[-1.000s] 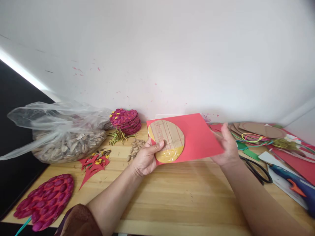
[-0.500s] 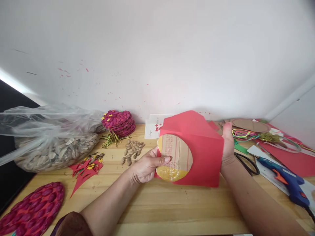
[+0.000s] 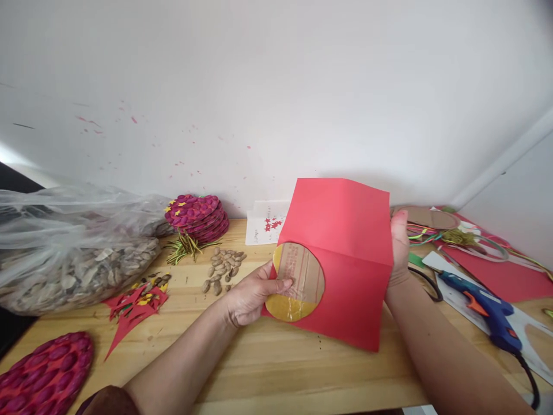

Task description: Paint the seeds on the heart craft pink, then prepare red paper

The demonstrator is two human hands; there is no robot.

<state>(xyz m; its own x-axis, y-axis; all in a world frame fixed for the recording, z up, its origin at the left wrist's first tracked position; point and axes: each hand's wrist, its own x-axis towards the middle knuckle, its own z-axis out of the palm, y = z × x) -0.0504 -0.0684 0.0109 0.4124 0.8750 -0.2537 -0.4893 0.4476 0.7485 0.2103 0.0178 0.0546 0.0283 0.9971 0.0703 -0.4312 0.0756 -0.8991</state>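
Note:
A creased sheet of red paper [image 3: 341,225] is held up in the middle of the head view. Against its lower left lies a cardboard oval [image 3: 302,276], brown with a yellow, shiny taped part. My left hand [image 3: 254,291] pinches the oval and the paper together, thumb on the cardboard and fingers hidden behind. My right hand [image 3: 400,248] grips the sheet at its right edge, most of its fingers out of sight behind the paper.
A glue gun [image 3: 484,308] with its cord lies at right, near scissors [image 3: 427,282] and cords. Peanuts [image 3: 222,268], red paper scraps [image 3: 136,305], a clear bag of shells [image 3: 82,271], stacked purple-studded ovals [image 3: 201,219] and another purple-studded piece [image 3: 52,374] occupy the left.
The red sheet has been spread flatter and its upper part now stands higher. Both hands keep their hold. The view has shifted slightly to the right.

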